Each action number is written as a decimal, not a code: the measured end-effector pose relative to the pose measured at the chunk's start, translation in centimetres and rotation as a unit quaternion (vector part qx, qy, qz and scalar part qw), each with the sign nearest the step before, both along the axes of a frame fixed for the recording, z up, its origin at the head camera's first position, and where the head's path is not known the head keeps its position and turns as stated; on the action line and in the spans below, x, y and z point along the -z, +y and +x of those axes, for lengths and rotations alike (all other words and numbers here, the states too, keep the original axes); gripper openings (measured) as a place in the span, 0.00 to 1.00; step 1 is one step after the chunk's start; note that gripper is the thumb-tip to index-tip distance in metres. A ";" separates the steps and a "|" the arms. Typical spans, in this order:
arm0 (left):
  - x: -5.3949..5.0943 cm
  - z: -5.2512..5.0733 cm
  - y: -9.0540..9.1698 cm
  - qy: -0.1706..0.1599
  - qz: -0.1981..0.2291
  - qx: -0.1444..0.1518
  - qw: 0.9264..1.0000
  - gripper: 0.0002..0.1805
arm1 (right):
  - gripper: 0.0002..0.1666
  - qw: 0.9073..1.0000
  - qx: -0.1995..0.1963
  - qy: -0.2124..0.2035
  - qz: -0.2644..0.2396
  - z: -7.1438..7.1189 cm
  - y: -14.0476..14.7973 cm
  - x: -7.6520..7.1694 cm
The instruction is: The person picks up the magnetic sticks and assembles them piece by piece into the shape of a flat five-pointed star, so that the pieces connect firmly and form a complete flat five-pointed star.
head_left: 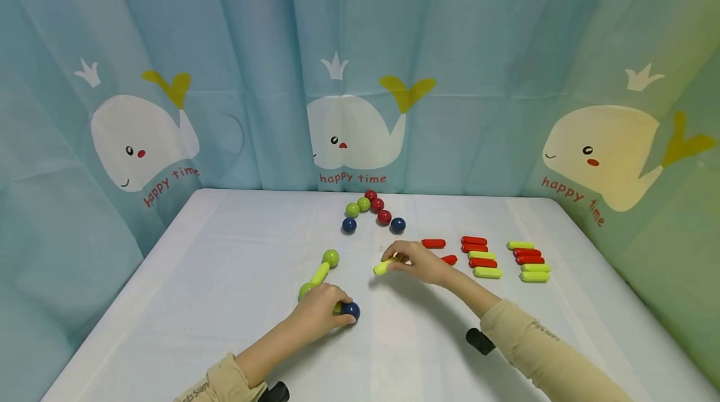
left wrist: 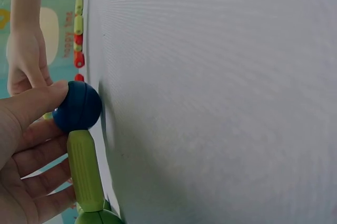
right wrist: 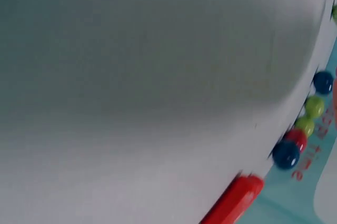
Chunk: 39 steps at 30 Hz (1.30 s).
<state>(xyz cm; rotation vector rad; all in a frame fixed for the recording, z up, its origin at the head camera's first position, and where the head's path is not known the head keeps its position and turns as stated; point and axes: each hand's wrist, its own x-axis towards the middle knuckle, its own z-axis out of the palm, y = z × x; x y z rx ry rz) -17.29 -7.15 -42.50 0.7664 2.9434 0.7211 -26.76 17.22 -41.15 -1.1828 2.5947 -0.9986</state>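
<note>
Well, L hand (head_left: 322,311) pinches blue ball (head_left: 352,310) btwn thumb & fingers, prob. steadying attached rod (left wrist: 86,174); R hand (head_left: 417,261), fingers curled, grips yellow rod (head_left: 382,267) beyond ball, prob. by one end to leave tip free.

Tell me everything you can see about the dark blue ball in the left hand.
The dark blue ball is round and smooth, seemingly plastic, with a seam line across its surface. The left hand pinches it, the thumb lying against it. A ribbed yellow-green stick meets it end-on. Whether the ball touches the white tabletop is unclear.
</note>
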 end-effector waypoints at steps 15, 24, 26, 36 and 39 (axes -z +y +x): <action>-0.1 -0.1 0.1 -0.012 0.011 0.001 1.000 0.16 | 0.08 0.995 -0.079 -0.058 0.003 2.7 -3.0 0.7; -0.2 -0.1 0.0 -0.010 0.007 -0.003 1.000 0.16 | 0.07 0.996 -0.069 -0.059 0.023 2.8 -3.5 0.7; -0.2 -0.1 0.1 -0.009 0.006 -0.002 1.000 0.16 | 0.06 0.995 -0.068 -0.059 0.029 2.8 -3.6 0.7; -0.3 -0.2 0.0 -0.007 0.002 0.009 1.000 0.16 | 0.06 0.995 -0.069 -0.057 0.051 2.5 -3.7 0.8; -0.3 -0.2 -0.3 -0.009 -0.004 0.019 1.000 0.16 | 0.06 0.994 -0.075 -0.061 0.049 2.5 -3.8 0.8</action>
